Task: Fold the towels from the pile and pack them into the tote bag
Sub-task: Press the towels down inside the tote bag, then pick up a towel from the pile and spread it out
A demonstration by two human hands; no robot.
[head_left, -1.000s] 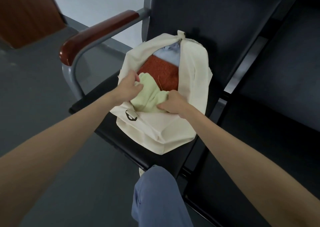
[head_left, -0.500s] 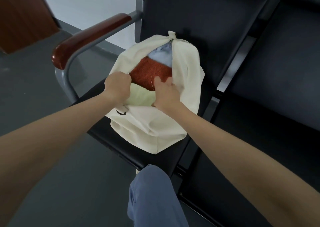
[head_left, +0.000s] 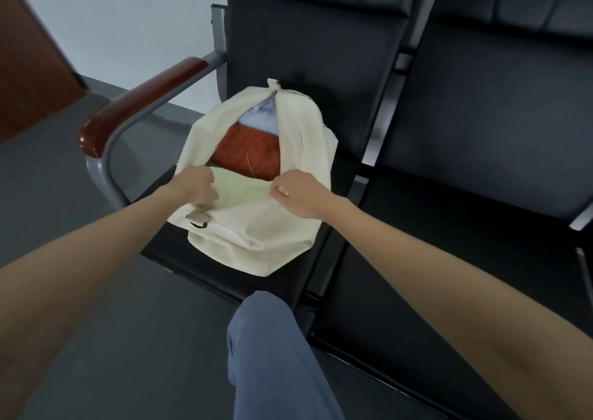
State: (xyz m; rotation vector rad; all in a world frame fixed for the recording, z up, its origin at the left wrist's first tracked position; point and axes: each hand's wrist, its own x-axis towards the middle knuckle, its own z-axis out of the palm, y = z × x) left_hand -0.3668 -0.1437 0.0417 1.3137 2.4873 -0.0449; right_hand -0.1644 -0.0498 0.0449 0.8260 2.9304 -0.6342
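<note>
So the cream canvas tote bag (head_left: pixel 256 227) is lying on the black padded seat (head_left: pixel 179 259), up against the seat's left edge right under the wooden armrest (head_left: pixel 144 105), with its far end leaning on the backrest. Its mouth is open toward the camera. Inside you can see three towels stacked front to back: a pale green towel (head_left: pixel 240 188) nearest the opening, a rust-orange knit towel (head_left: pixel 250 156) behind it, and a bit of light blue towel (head_left: pixel 261 121) at the far end by the zipper pull.

Both hands are at the mouth. The left hand (head_left: pixel 194 185) has its grip clenched on the left rim of the bag, near the strap buckle (head_left: pixel 197 219). The right hand (head_left: pixel 296 195) is pinched shut on the right rim. My read is they're pulling the two sides apart and up so the green one settles down and the opening sits straight, or maybe lining up the edges to zip it. Can't tell which.

Room-wise, the bag nearly fills the seat's width, so there's not much slack on the armrest side. The next seat to the right looks bare, plenty of space to shift over there. The front edge of the seat is close under the bag's bottom, so a hard tug toward the body could slide it off. No pile of unfolded towels in view.
</note>
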